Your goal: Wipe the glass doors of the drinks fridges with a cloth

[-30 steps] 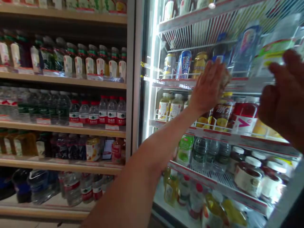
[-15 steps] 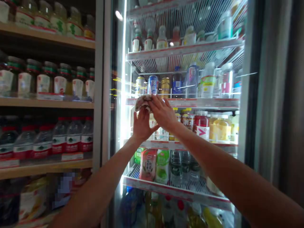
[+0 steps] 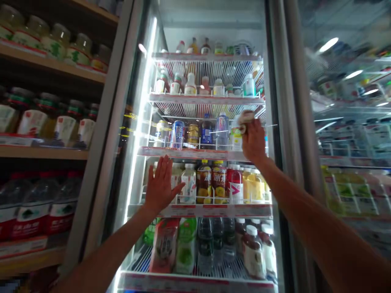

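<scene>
I face a lit drinks fridge with a glass door (image 3: 214, 24). My left hand (image 3: 161, 186) lies flat on the glass, fingers spread, level with the shelf of juice bottles (image 3: 214, 183). My right hand (image 3: 253, 140) is higher and to the right, closed on a crumpled cloth (image 3: 245, 118) that presses against the glass near the door's right edge, in front of the shelf of cans (image 3: 186, 134).
Wooden shelves (image 3: 45, 152) with bottled drinks and water bottles (image 3: 27, 207) stand to the left. A second glass-door fridge (image 3: 351, 142) stands to the right, full of reflections. The door frame (image 3: 290, 122) separates the two fridges.
The cloth passed from between both hands into my right hand, which slid right and up along the glass. My left hand dropped lower and flattened on the door. The view pulled back and tilted up.
</scene>
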Demonstrator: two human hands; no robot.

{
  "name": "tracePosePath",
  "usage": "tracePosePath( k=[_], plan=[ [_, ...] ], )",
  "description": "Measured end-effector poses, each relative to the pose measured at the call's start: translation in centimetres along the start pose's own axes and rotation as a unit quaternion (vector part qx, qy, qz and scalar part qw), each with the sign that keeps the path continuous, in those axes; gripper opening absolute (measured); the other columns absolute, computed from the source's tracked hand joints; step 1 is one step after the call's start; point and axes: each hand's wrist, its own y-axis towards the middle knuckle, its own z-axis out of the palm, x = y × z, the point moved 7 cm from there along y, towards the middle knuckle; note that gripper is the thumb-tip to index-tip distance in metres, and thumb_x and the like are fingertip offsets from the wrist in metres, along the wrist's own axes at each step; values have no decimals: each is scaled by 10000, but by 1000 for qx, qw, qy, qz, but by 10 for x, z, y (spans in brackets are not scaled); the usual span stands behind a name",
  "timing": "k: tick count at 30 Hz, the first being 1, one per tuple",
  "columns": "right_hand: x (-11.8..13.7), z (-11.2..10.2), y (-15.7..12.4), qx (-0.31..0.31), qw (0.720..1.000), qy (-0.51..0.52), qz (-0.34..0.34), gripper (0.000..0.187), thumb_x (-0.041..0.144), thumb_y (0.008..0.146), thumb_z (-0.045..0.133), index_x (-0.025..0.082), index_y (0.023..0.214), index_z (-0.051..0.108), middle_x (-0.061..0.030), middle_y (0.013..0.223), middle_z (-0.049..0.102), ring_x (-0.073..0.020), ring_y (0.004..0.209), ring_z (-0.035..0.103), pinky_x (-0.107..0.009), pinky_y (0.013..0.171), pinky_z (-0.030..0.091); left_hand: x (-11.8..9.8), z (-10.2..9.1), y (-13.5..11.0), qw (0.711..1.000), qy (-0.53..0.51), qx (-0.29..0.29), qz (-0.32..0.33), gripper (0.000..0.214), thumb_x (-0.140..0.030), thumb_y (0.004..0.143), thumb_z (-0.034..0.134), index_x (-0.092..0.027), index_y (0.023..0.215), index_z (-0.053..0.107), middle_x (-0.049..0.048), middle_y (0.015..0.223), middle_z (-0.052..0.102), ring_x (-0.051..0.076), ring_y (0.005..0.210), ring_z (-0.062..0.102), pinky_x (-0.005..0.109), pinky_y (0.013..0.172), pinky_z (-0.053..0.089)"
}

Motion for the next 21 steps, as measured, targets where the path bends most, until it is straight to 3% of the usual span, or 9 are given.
tracePosePath(
  k=[2, 4, 6, 8, 10, 13, 17, 19, 21],
  plan=[
    [37, 14, -13, 33, 996, 7, -79, 401, 236, 885, 369, 209, 1270, 479, -84, 1398, 413, -266, 1333, 301, -498, 1058, 312, 1, 0, 0, 1000, 5, 3, 0, 805, -616, 869, 273, -105, 1453, 58, 191, 1482, 231, 279, 1397, 139, 494, 1111, 105],
    [52, 20, -14, 64, 987, 8, -150, 371, 246, 890, 392, 260, 1244, 501, -36, 1402, 418, -243, 1334, 307, -515, 1086, 259, 1, 0, 0, 1000, 5, 7, 1, 794, -609, 872, 272, -106, 1452, 71, 193, 1479, 239, 282, 1395, 147, 497, 1107, 118],
    [30, 12, 7, 64, 987, -4, -145, 330, 248, 893, 398, 255, 1190, 543, -41, 1384, 441, -248, 1309, 343, -561, 1081, 228, 2, 0, 0, 1000, -1, 14, -1, 786, -605, 872, 274, -105, 1451, 92, 195, 1477, 242, 286, 1393, 152, 504, 1105, 126],
    [-15, -6, 35, 34, 997, -22, -73, 327, 248, 888, 396, 160, 1148, 574, -133, 1399, 402, -324, 1302, 323, -631, 1028, 237, 3, 1, 0, 1000, -8, 17, -9, 791, -616, 865, 277, -105, 1448, 115, 196, 1476, 243, 289, 1391, 157, 512, 1105, 124],
    [-48, -20, 45, 20, 999, -14, -36, 346, 255, 895, 365, 133, 1132, 586, -136, 1393, 400, -304, 1271, 362, -544, 1036, 306, 3, 1, -1, 1000, -18, 17, -19, 789, -616, 864, 278, -104, 1446, 132, 196, 1477, 239, 290, 1391, 156, 518, 1106, 117],
    [-51, -29, 5, 39, 996, 24, -75, 384, 267, 917, 291, 148, 1109, 601, -105, 1279, 516, -228, 1191, 464, -425, 1017, 394, -2, 0, -4, 999, -35, 8, -32, 745, -573, 883, 276, -99, 1443, 150, 196, 1481, 227, 292, 1394, 143, 525, 1107, 112],
    [-32, -35, -80, 41, 989, 54, -128, 311, 301, 896, 386, 196, 1086, 608, -81, 1287, 523, -238, 1274, 406, -475, 1024, 393, -12, 1, -10, 997, -50, 2, -60, 671, -488, 909, 274, -113, 1448, 134, 171, 1499, 182, 305, 1393, 131, 537, 1107, 113],
    [-34, -36, -83, 28, 990, 69, -116, 256, 304, 873, 435, 221, 1016, 630, -62, 1318, 499, -223, 1248, 442, -449, 985, 438, -16, 2, -12, 996, -54, -4, -75, 655, -455, 911, 290, -128, 1452, 117, 156, 1507, 165, 311, 1393, 130, 543, 1107, 111],
    [-44, -35, -61, -7, 996, 66, -65, 232, 292, 845, 470, 218, 989, 636, -59, 1364, 452, -225, 1255, 435, -429, 964, 454, -19, 2, -16, 995, -54, -13, -82, 648, -424, 911, 315, -136, 1453, 110, 155, 1507, 165, 306, 1395, 124, 546, 1107, 112]
  ],
)
